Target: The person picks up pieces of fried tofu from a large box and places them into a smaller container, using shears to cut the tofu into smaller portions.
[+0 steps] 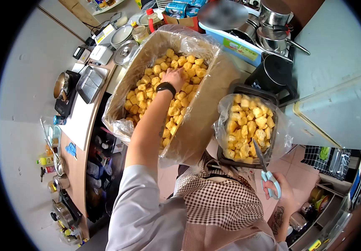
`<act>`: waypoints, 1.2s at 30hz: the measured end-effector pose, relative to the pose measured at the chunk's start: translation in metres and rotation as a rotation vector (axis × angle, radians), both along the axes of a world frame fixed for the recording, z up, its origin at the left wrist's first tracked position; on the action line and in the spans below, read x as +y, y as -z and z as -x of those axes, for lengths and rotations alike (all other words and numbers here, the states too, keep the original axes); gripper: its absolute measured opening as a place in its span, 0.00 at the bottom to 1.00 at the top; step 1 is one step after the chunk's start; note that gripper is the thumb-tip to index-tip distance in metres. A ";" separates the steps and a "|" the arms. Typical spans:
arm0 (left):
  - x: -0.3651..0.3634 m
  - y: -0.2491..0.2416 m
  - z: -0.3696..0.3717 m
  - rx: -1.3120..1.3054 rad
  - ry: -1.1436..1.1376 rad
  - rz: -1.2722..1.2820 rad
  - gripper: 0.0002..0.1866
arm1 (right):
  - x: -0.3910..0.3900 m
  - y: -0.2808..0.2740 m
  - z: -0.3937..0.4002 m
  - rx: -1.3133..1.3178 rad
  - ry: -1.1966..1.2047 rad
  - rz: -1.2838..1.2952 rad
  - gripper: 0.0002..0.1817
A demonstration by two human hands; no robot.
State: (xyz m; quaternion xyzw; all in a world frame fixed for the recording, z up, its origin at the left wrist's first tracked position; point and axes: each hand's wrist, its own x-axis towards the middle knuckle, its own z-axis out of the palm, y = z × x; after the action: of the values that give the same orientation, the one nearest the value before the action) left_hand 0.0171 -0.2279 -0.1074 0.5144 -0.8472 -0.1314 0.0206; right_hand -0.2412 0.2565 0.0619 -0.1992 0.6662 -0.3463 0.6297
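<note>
Golden fried tofu puffs (pixel 149 90) fill a large cardboard box (pixel 207 98) lined with clear plastic. Reaching into it is my left hand (pixel 174 78), with a black band on the wrist. Its fingers are curled down on a puff, and the fingertips are hidden among the others. My right hand (pixel 281 187) is closed on the light blue handles of a pair of scissors (pixel 271 184). The blades point up and left, over the edge of a dark tray (pixel 253 89). This tray is lined with a clear bag and holds cut tofu puff pieces (pixel 249 125).
Behind the box stand a blue tub (pixel 247 52), steel pots (pixel 272 37) and a black bucket-like container (pixel 268 77). A wooden counter (pixel 75 167) along the left wall carries a metal tray (pixel 90 85) and pans. A pale cabinet (pixel 335 92) is on the right.
</note>
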 end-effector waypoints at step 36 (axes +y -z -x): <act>0.279 -0.136 0.090 1.289 -0.022 -0.859 0.21 | -0.031 0.047 -0.003 0.231 -0.371 0.210 0.26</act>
State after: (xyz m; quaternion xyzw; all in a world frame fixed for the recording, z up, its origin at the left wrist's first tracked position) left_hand -0.0732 0.0506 0.0283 0.3073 -0.5373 -0.7217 0.3097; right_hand -0.2382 0.2255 0.0153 -0.4209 0.6462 -0.2667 0.5780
